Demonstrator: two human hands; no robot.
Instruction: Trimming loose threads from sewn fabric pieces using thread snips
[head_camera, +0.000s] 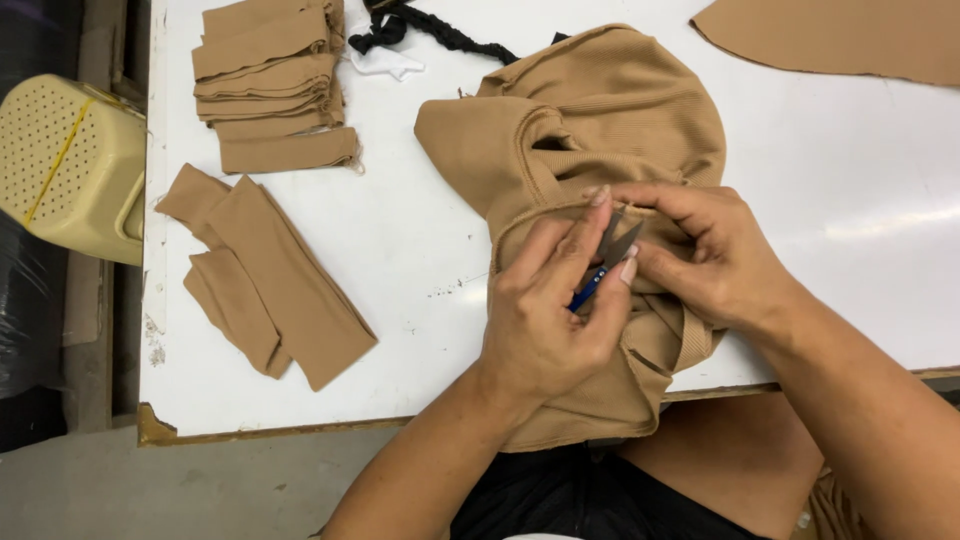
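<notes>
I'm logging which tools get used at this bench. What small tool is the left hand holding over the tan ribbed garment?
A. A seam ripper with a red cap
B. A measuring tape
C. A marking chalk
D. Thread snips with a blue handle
D: the left hand holds small thread snips, grey blades open and blue handle showing, over the tan ribbed garment.

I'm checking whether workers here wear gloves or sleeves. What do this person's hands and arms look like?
Both are bare: no gloves, sleeves, watch or rings show on the left hand or the right hand. Forearms are uncovered to the frame edge. The fingernails are fairly long and look unpainted. Dark clothing shows below at the lap.
</notes>
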